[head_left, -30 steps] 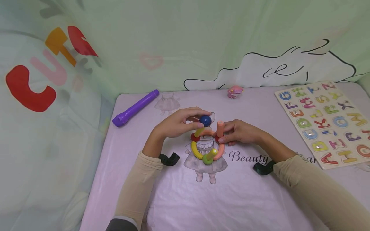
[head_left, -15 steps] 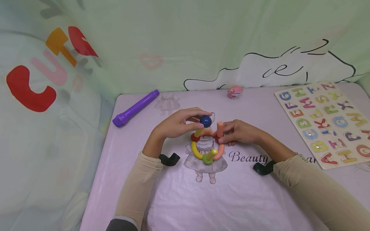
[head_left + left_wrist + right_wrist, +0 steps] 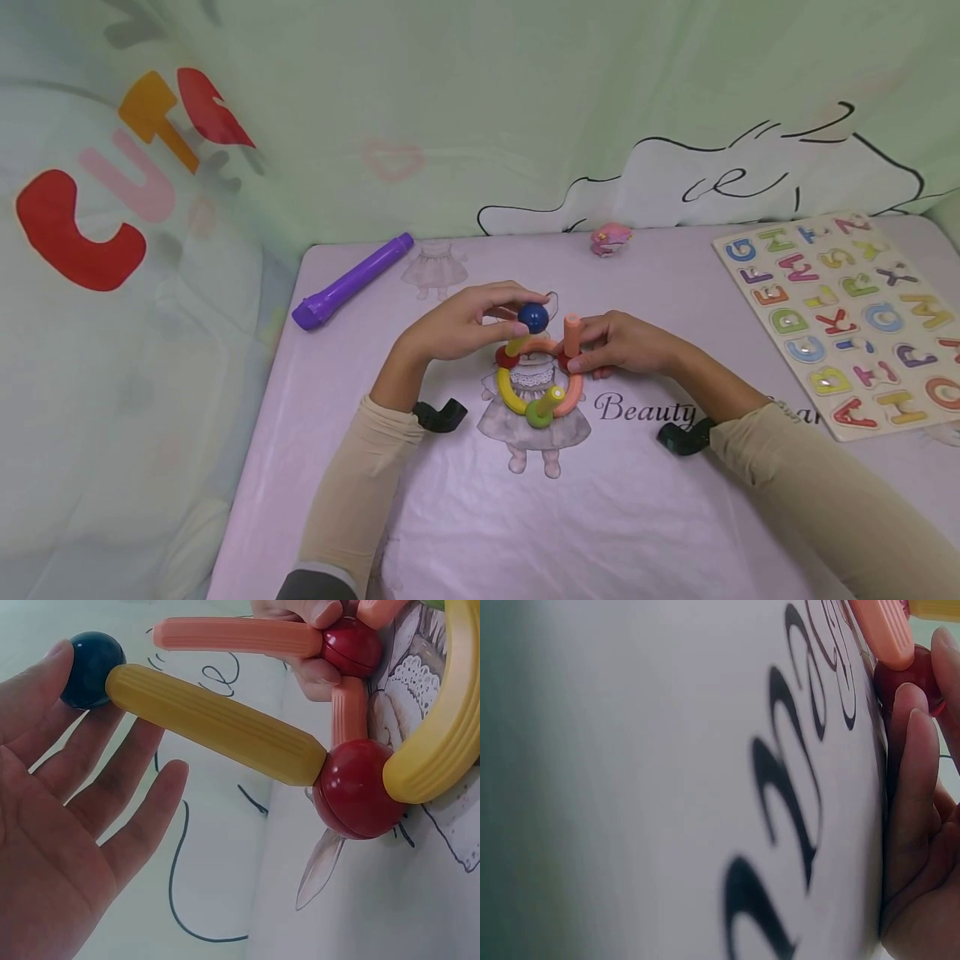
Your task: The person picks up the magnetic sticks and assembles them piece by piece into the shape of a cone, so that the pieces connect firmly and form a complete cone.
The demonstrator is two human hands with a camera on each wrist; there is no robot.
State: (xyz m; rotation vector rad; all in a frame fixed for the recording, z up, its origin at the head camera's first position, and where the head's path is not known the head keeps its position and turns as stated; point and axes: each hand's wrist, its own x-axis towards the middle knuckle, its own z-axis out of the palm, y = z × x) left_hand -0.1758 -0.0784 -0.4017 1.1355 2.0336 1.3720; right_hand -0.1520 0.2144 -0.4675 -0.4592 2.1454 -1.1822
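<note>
On the table lies a ring of curved yellow and orange rods [image 3: 512, 393] joined by red and green balls. My left hand [image 3: 468, 321] pinches a blue ball [image 3: 533, 317] between thumb and fingers. In the left wrist view the blue ball [image 3: 94, 669] sits at the top end of an upright yellow rod [image 3: 217, 724], whose other end meets a red ball [image 3: 360, 789]. My right hand [image 3: 626, 342] grips another red ball [image 3: 911, 679] of the ring, beside an upright orange rod [image 3: 572, 336]. A short yellow rod [image 3: 553, 400] leans up from the green ball [image 3: 537, 414] in front.
A purple toy microphone [image 3: 352, 282] lies at the back left, a small pink toy [image 3: 611, 238] at the back edge. The alphabet puzzle board [image 3: 847, 325] covers the right side. Green fabric [image 3: 450, 108] hangs behind the table.
The blue ball and my left fingers have sunk very slightly. My right hand and the ring stay where they were.
</note>
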